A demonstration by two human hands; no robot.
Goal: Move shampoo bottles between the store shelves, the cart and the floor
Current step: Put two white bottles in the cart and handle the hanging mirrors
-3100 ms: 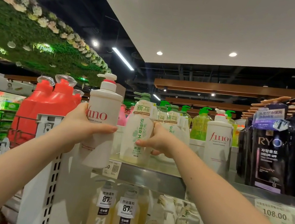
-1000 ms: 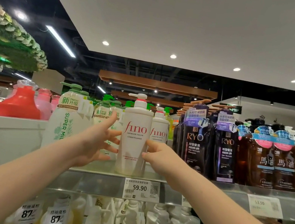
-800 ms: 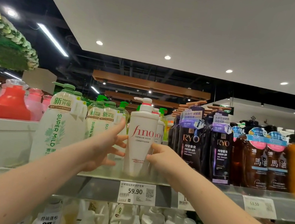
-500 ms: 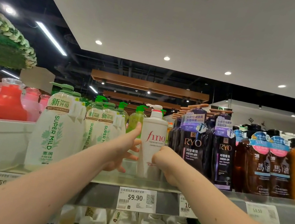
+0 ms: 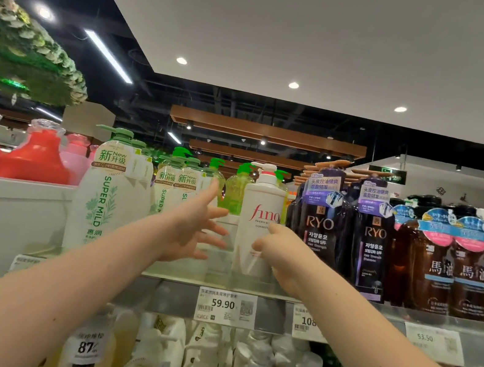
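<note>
- Two bare hands reach up to the top shelf [image 5: 179, 274] in the middle of the frame, one on each side of a white Fino bottle [image 5: 261, 215].
- Fino bottle: it stands upright on that shelf, just above the 59.90 price tag [image 5: 224, 306]. Its long axis is vertical and its pump spout points toward the left of the frame. It sits between the green-capped Super Mild bottles [image 5: 108, 198] to its left and the dark Ryo bottles [image 5: 320, 229] to its right, and looks very close to the Ryo row.
- Left hand [image 5: 190, 232]: spread wide with the fingers straight, holding nothing. Its fingertips point at the bottle's left side, and a narrow gap of shelf shows between them and the bottle.
- Right hand [image 5: 283, 255]: loosely curled and seen from the back, it overlaps the bottle's lower right front. Its forefinger lies by the label. I cannot tell whether it grips the bottle or only rests against it.
- Key relation: the bottle lies directly ahead of both hands and a little to the right of the left one. The right hand is plainly the nearer.
- Judgement: the bottle looks placed. A regrasp would mean closing in from both sides around the upright body.
</note>
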